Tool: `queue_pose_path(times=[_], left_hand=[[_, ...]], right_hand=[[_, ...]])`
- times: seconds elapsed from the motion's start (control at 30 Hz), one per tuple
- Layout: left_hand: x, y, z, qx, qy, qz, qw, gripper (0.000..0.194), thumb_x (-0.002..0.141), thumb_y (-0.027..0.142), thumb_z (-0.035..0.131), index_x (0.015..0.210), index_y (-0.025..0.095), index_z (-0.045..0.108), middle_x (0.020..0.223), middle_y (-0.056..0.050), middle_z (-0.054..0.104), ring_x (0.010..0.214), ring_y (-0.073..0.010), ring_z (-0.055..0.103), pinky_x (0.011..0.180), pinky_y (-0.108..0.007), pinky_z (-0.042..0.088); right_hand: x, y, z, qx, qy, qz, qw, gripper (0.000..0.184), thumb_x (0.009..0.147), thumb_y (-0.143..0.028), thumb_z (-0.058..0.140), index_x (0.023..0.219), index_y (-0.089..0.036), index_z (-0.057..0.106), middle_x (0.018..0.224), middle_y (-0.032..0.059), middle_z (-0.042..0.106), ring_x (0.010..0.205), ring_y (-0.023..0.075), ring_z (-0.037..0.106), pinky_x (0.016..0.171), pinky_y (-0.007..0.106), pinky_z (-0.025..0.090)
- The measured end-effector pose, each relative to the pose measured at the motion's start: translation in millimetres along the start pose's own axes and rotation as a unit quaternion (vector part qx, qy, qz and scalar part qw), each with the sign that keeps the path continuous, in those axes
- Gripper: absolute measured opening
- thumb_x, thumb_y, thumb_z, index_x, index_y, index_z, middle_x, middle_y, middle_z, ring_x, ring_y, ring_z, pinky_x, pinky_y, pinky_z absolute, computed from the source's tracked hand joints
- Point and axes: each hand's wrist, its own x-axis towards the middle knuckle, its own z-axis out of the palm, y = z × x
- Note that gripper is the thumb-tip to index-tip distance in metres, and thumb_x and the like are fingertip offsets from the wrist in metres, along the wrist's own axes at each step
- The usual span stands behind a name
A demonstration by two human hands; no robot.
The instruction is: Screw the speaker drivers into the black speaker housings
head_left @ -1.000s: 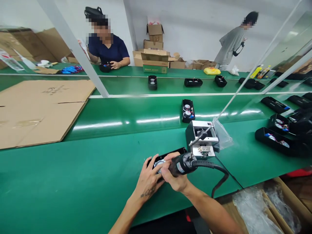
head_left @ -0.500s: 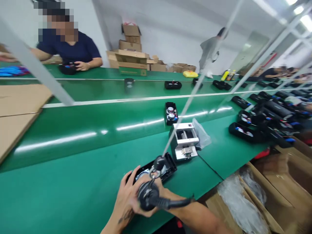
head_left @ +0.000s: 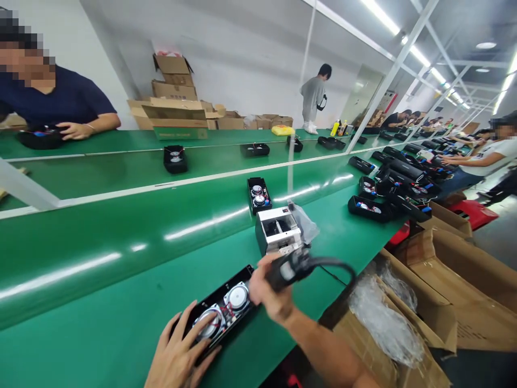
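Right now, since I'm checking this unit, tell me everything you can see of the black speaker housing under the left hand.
The black plastic speaker housing lies open side up, diagonally on the green belt. Two round speaker drivers with silver centres sit side by side inside, with thin red wires between them. The left hand spreads its fingers over the nearer driver, and the right hand is at the far end, touching or nearly touching it.

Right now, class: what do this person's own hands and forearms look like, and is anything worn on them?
The left hand and right hand are bare, without gloves. The right forearm shows no sleeve, band or watch; the left forearm is almost out of view.
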Motion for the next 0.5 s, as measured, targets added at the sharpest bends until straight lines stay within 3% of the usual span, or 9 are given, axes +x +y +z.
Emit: queue_pose_path(times=[0.07,0.13,0.23,0.37,0.5], left_hand=[[-2.4,-1.7,-12.5,0.026,0.022,0.034,0.999,0.005,0.088,0.027,0.075,0.084,0.030,0.074,0.132,-0.001,0.077,0.152,-0.0366,0.047,0.129,-0.052,0.028],[-0.9,0.5,-22.0,0.038,0.036,0.041,0.998,0.008,0.088,0.026,0.074,0.082,0.028,0.071,0.127,-0.005,0.078,0.152,-0.0382,0.047,0.132,-0.055,0.024],[10.6,12.1,-27.5,0.047,0.042,0.027,0.998,0.008,0.092,0.032,0.074,0.088,0.027,0.069,0.118,-0.006,0.080,0.145,-0.0395,0.055,0.131,-0.060,0.024],[32.1,36.9,-18.8,0.066,0.030,-0.013,0.997,0.024,0.101,0.043,0.066,0.110,0.021,0.070,0.109,-0.007,0.081,0.121,-0.0358,0.069,0.125,-0.057,0.031],[41.7,59.4,-7.0,0.097,0.003,-0.040,0.994,0.028,0.104,0.043,0.062,0.118,0.020,0.071,0.101,-0.006,0.082,0.109,-0.0344,0.073,0.116,-0.058,0.037]], right_hand=[[19.1,19.8,-29.5,0.082,0.073,0.082,0.991,0.014,0.104,-0.018,0.053,0.118,-0.019,0.055,0.056,-0.0143,0.049,0.042,0.0113,0.052,0.050,0.024,0.053],[35.9,40.9,-50.9,0.132,0.147,0.147,0.969,0.025,0.096,-0.027,0.069,0.114,-0.021,0.053,0.056,-0.0117,0.055,0.043,0.0114,0.052,0.051,0.024,0.050],[48.0,66.1,-63.3,0.119,0.173,0.177,0.961,0.032,0.089,-0.039,0.077,0.102,-0.022,0.054,0.053,-0.0107,0.054,0.042,0.0115,0.049,0.049,0.026,0.046],[45.5,77.8,-60.9,0.105,0.126,0.213,0.963,0.034,0.085,-0.042,0.081,0.085,-0.023,0.053,0.053,-0.0087,0.052,0.043,0.0113,0.050,0.049,0.027,0.046],[33.9,64.8,-58.3,0.170,0.033,0.256,0.951,0.035,0.083,-0.041,0.084,0.089,-0.022,0.055,0.051,-0.0107,0.049,0.038,0.0099,0.046,0.041,0.024,0.039]])
